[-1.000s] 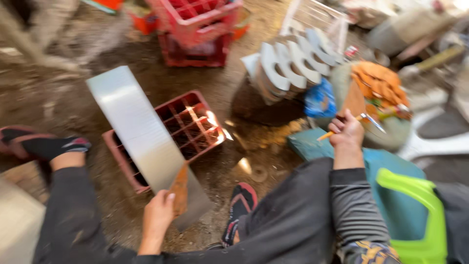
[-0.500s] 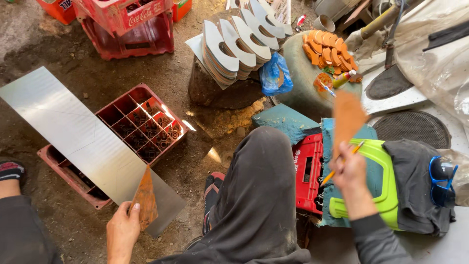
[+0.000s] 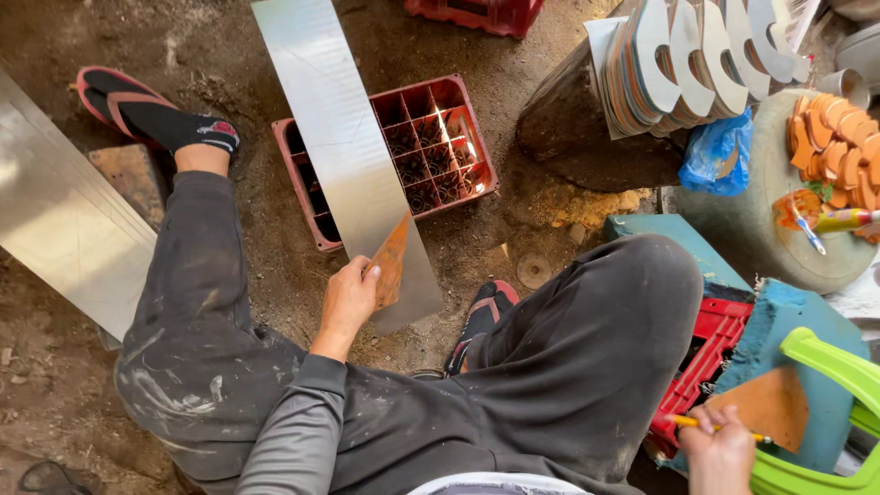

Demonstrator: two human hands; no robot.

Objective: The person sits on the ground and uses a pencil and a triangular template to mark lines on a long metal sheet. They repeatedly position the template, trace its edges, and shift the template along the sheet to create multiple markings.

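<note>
left hand (image 3: 346,298) still on orange template (image 3: 391,263), metal strip (image 3: 341,147) swung upright vs 0.5s ago

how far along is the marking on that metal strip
Early, it seems. Done: cut white shapes and orange pieces sit stacked nearby. In hand: the left hand presses an orange template on the metal strip; the right hand holds a pencil. Left: the strip shows no traced outline I can make out.

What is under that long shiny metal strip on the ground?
The metal strip lies across a red compartment crate; its open cells show on the right, a corner on the left. The cells beneath the strip are hidden. The left hand holds its near end.
</note>
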